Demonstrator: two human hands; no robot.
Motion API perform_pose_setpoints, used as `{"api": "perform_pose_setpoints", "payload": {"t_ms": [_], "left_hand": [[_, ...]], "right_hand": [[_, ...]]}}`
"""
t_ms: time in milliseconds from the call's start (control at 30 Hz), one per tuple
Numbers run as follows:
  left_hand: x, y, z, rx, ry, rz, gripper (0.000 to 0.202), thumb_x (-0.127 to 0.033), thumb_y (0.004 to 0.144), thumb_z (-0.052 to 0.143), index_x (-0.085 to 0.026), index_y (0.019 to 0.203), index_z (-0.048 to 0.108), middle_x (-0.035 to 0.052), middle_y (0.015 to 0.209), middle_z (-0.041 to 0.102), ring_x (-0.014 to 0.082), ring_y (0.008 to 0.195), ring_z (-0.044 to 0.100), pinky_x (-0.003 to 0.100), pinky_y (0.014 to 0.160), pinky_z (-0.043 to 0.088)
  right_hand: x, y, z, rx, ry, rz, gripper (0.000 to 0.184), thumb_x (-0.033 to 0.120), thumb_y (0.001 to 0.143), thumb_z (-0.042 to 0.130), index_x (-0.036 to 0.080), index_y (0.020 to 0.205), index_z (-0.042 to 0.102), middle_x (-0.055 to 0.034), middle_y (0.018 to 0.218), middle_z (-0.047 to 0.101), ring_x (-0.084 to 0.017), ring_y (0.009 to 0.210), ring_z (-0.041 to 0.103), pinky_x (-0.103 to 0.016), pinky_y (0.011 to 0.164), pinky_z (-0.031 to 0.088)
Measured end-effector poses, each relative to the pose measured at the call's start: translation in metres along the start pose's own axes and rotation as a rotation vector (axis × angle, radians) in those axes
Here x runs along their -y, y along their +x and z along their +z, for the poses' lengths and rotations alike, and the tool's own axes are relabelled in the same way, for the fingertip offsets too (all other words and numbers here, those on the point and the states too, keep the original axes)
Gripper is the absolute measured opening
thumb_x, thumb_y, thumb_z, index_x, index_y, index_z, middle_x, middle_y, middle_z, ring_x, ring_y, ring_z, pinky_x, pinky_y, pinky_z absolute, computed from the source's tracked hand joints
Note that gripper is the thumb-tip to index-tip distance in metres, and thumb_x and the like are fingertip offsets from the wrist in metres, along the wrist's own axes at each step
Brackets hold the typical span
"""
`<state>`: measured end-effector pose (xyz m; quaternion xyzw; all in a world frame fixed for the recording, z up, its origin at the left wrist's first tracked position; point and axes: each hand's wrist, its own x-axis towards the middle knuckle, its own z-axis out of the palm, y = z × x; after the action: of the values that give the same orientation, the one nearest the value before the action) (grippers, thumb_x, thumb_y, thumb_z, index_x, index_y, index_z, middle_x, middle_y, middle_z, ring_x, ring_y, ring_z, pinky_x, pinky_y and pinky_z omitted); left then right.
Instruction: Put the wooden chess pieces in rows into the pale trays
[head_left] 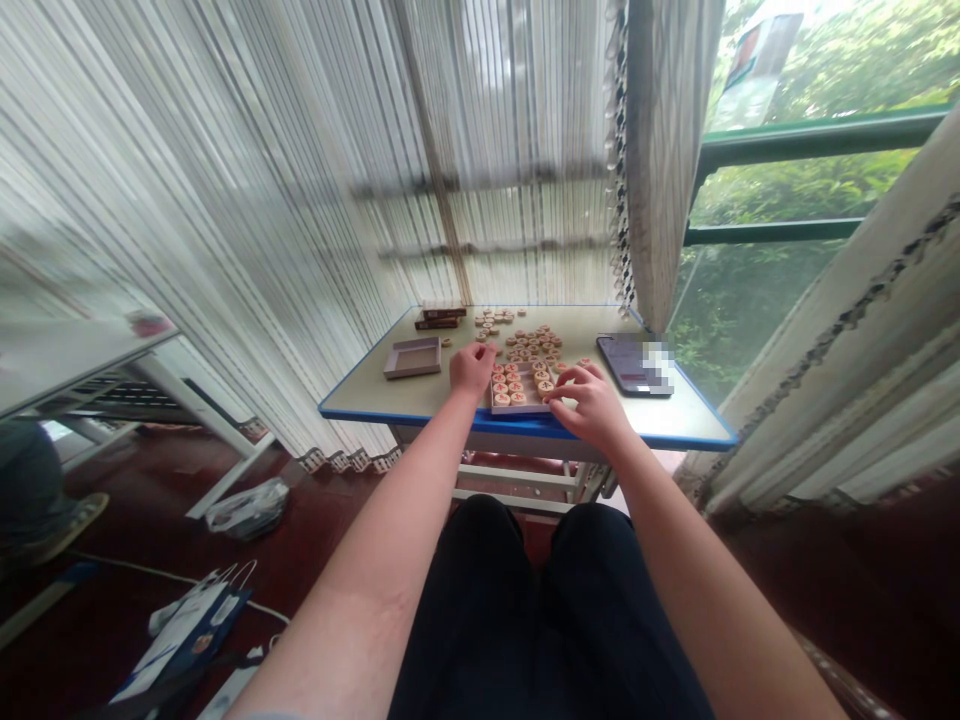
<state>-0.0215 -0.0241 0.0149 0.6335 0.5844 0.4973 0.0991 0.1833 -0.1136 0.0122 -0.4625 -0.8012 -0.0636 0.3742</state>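
Round wooden xiangqi pieces (517, 397) with red characters stand in rows in a shallow open box (529, 409) at the table's near edge. More pieces stand at the box's right side, with a gap between the two groups. My left hand (472, 368) is at the box's far left corner, its fingers pinched at a xiangqi piece (498, 350). My right hand (589, 402) is at the box's right wall, thumb and fingertips closed on a xiangqi piece (546, 388) there. Loose xiangqi pieces (534, 344) lie in a cluster behind the box.
An empty box part (413, 358) lies on the left of the table (360, 392). Two dark boxes (440, 318) are stacked behind it. A phone or tablet (634, 366) lies at right. A striped curtain (510, 200) hangs behind; bags (191, 630) lie on the floor at left.
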Motion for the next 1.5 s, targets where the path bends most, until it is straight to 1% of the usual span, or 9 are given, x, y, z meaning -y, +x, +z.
{"api": "perform_pose_setpoints", "payload": {"t_ms": [233,467,833,1033,1167,1200,1267,1400,1500], "left_hand": [[0.000,-0.001,0.000,0.011,-0.001,0.013,0.040,-0.045,0.084,0.044,-0.017,0.067,0.066,0.0023,0.063,0.066,0.0146,0.063,0.059,0.025,0.060,0.040],[0.002,-0.001,0.000,-0.006,-0.001,0.036,0.039,-0.045,0.084,0.046,-0.017,0.064,0.064,0.0024,0.063,0.066,0.0148,0.062,0.058,0.025,0.058,0.038],[0.004,0.000,0.002,-0.015,-0.029,0.034,0.039,-0.046,0.083,0.046,-0.018,0.061,0.063,0.0021,0.060,0.064,0.0156,0.061,0.058,0.026,0.059,0.039],[0.005,0.000,0.002,-0.014,-0.012,0.032,0.036,-0.045,0.083,0.048,-0.018,0.068,0.068,0.0043,0.067,0.068,0.0176,0.066,0.062,0.027,0.065,0.044],[0.008,0.005,0.005,-0.066,-0.004,0.023,0.031,-0.037,0.084,0.049,-0.018,0.095,0.071,0.0077,0.096,0.071,0.0188,0.091,0.063,0.028,0.083,0.046],[0.009,0.006,0.006,-0.071,0.012,0.016,0.031,-0.035,0.084,0.050,-0.018,0.099,0.070,0.0084,0.103,0.070,0.0189,0.098,0.062,0.028,0.089,0.045],[0.011,0.009,0.008,-0.044,0.057,-0.009,0.030,-0.034,0.082,0.053,-0.017,0.100,0.070,0.0096,0.107,0.068,0.0193,0.106,0.059,0.029,0.096,0.041],[0.014,0.011,0.010,0.017,0.086,-0.062,0.030,-0.037,0.082,0.054,-0.017,0.096,0.071,0.0096,0.103,0.069,0.0198,0.103,0.060,0.029,0.093,0.043],[0.014,0.011,0.011,0.052,0.098,-0.109,0.032,-0.040,0.082,0.053,-0.017,0.096,0.071,0.0107,0.098,0.071,0.0219,0.097,0.063,0.030,0.087,0.045]], "right_hand": [[0.000,0.000,0.000,-0.011,0.010,-0.009,0.019,0.025,0.077,0.057,0.024,0.071,0.075,-0.0046,0.087,0.063,-0.022,0.092,0.049,-0.039,0.091,0.037],[-0.002,0.000,0.000,-0.045,0.015,-0.001,0.016,0.025,0.075,0.058,0.024,0.073,0.074,-0.0051,0.095,0.063,-0.024,0.096,0.047,-0.040,0.093,0.036],[-0.005,0.002,0.001,-0.009,0.067,0.030,0.016,0.025,0.076,0.058,0.025,0.072,0.074,-0.0040,0.094,0.064,-0.023,0.097,0.049,-0.043,0.098,0.031],[-0.013,0.005,0.006,-0.057,0.181,0.105,0.021,0.022,0.076,0.055,0.023,0.087,0.072,-0.0054,0.095,0.064,-0.022,0.096,0.052,-0.041,0.095,0.036],[-0.034,0.023,0.015,-0.092,0.307,0.238,0.034,0.019,0.076,0.048,0.020,0.103,0.067,-0.0067,0.098,0.065,-0.020,0.088,0.058,-0.034,0.081,0.046],[-0.040,0.031,0.018,-0.101,0.314,0.268,0.034,0.020,0.077,0.046,0.019,0.104,0.067,-0.0066,0.098,0.066,-0.019,0.086,0.059,-0.033,0.079,0.047],[-0.052,0.050,0.025,-0.063,0.226,0.317,0.029,0.023,0.078,0.047,0.020,0.095,0.070,-0.0067,0.097,0.068,-0.019,0.086,0.061,-0.033,0.081,0.046],[-0.069,0.083,0.042,0.001,-0.054,0.335,0.031,0.032,0.084,0.045,0.020,0.095,0.071,-0.0095,0.098,0.069,-0.023,0.096,0.059,-0.038,0.091,0.039],[-0.081,0.090,0.053,0.075,-0.142,0.336,0.032,0.035,0.085,0.044,0.021,0.092,0.072,-0.0109,0.101,0.069,-0.025,0.097,0.058,-0.039,0.088,0.040]]}}
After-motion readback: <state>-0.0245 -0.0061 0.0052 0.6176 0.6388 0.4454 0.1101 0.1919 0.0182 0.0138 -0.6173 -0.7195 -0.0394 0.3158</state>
